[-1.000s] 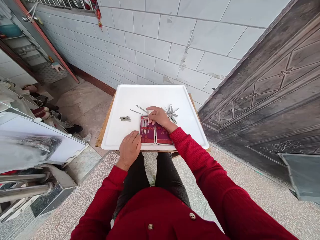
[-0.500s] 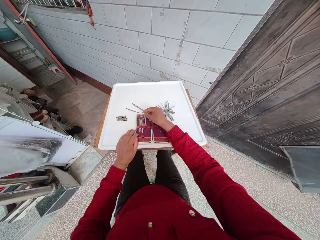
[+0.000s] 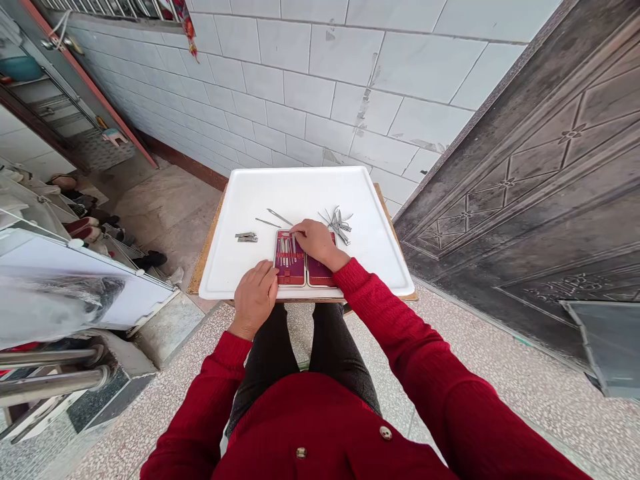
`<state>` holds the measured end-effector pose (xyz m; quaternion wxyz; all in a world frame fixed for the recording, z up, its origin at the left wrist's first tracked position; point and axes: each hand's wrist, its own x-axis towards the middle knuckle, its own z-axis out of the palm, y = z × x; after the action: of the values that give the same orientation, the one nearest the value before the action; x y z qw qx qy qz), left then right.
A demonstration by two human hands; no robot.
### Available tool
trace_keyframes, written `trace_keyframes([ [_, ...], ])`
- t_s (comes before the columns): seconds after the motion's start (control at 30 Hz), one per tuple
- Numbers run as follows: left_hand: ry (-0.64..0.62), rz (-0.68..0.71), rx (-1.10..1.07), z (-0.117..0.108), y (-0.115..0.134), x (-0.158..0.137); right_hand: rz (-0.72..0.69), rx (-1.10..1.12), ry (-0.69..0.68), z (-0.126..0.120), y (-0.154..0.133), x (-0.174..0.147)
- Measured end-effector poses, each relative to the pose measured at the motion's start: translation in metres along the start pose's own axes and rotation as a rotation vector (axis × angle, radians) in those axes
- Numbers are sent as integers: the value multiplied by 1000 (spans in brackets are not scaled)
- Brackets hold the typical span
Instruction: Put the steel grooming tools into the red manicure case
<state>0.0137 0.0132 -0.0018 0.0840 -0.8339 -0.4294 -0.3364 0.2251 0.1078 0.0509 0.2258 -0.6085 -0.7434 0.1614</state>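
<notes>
In front of you the wooden surface (image 3: 203,261) carries a white tray (image 3: 305,183) with a raised rim, which covers nearly all of it. Well away at far left, a blue basin (image 3: 21,69) sits on a shelf; you cannot tell what it contains. Your red-lined case (image 3: 299,275) lies open and flat on the tray, close to the near rim, its two halves side by side. The left half holds a row of slim silver tools (image 3: 287,250), lying lengthwise with a band of red loops across them; your right hand and sleeve cover much of the right half. Your left hand (image 3: 256,293) lies at the case's left edge near the lower corner, its fingers stretched out and loosely together, the tips touching that edge. Your right hand (image 3: 315,240) is over the case, its fingers drawn together at the top of the row's rightmost tool; whether they grip it, you cannot tell. Also in the tray, a heap of splayed silver implements (image 3: 339,225) lies just beyond the case's right half, overlapping too much to count. Silver clippers (image 3: 246,237) lie left of the case, and two thin metal sticks (image 3: 268,223) slant just beyond its left half.
</notes>
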Motion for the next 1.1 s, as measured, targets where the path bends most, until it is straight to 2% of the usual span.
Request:
trace_keyframes([
  [0.4, 5, -17, -6, 3, 0, -1, -67, -119, -14, 4, -5, -12],
  [0.6, 4, -14, -11, 3, 1, -2, -67, -196, 4, -3, -13, -12],
  [0.8, 25, 5, -2, 4, 1, -3, -97, -288, -76, -4, -36, 27],
  [0.97, 43, 16, 8, 5, 2, -4, -87, -433, -177, 8, -59, 64],
  [1.1, 63, 27, 19, 5, 3, -4, -43, -510, -228, 20, -67, 81],
])
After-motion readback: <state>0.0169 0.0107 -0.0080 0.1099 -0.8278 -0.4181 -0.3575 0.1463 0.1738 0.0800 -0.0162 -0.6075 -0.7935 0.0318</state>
